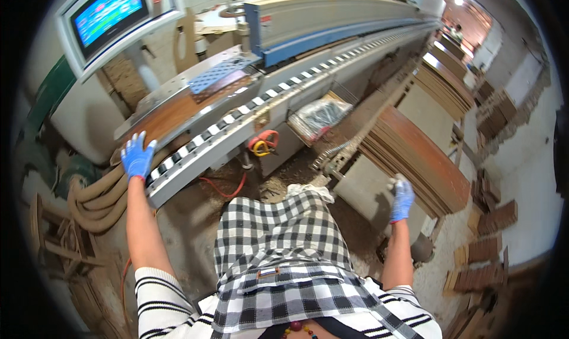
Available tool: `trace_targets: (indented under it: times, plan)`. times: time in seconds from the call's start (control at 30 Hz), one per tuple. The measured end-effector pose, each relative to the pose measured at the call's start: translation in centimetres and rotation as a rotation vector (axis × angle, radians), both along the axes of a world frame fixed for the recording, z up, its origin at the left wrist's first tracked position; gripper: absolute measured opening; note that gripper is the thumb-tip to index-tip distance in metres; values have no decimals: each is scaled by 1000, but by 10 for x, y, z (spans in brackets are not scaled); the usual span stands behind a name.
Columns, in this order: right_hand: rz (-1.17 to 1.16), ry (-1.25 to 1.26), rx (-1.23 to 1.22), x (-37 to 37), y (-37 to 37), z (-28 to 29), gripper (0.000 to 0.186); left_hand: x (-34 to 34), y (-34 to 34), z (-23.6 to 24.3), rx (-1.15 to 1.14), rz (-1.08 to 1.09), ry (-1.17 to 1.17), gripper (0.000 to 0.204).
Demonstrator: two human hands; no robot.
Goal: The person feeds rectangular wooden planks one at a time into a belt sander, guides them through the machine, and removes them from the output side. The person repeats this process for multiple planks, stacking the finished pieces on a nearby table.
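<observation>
My left hand, in a blue glove with pale fingertips, lies with fingers spread at the near end of a reddish-brown wood board. The board rests on the machine's side table, beside a conveyor track of black and white pads. My right hand, in a matching glove, is over a grey flat panel, close to a stack of brown panels. Its fingers are loosely bent and nothing shows in them. Whether it touches the panel is hard to tell.
A lit control screen stands at upper left. The long blue-and-beige machine beam runs away to the right. Orange-and-yellow-handled tools hang under the track. Ribbed hoses lie at left. Wood pieces line the right wall.
</observation>
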State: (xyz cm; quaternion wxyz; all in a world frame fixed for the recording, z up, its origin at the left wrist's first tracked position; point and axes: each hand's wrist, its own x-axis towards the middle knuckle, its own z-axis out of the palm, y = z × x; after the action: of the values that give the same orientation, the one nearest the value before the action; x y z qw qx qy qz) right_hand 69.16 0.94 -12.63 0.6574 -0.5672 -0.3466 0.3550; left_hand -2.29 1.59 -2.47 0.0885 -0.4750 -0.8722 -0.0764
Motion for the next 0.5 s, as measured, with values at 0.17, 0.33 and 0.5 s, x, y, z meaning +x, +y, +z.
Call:
trace_targets:
  times: [0.17,0.33,0.5]
  plan:
    - [-723,-909,23,123,-30,26,29,9,1,4,-6,59,23,65]
    - [-1021,-1130,-421,177,-35,71,36,14,-4,4,13,111,-7,65]
    - [-1083,-1307,-808,219,-30,83,49,9,-3,-2,64,108,-15,64]
